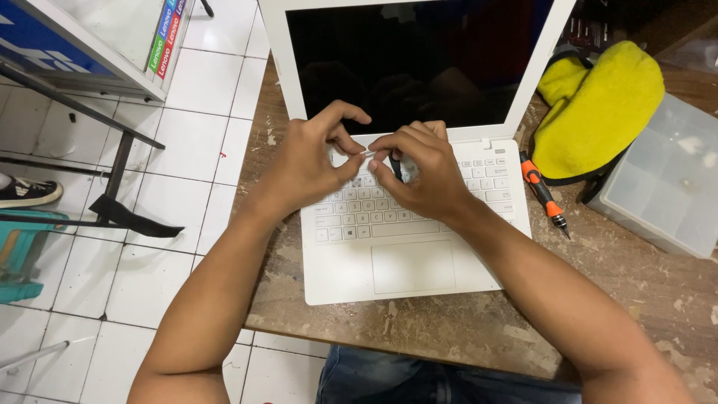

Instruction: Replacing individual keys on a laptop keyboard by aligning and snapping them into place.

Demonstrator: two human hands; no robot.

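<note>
Container: one translucent plastic box at the right edge of the frame, lid shut; divided compartments show faintly, their contents too blurred to tell.
Laptops: one white laptop in the centre, open on the worn wooden table, its screen dark and cut off by the top edge.
Hands: two, meeting over the upper rows of the keyboard, in the middle of the frame.
Left hand: thumb and forefinger pressed together, pinching one end of a small white piece.
Right hand: fingers curled, fingertips pinching the other end of the same piece.
Small white piece: just above the keys, between the two hands; too small to identify.
Tools: one orange-and-black screwdriver right of the keyboard.
Cloths: one yellow cloth, upper right, over something dark that is mostly hidden.
Floor: white tiles at left; one shoe cut off by the left edge.
</note>
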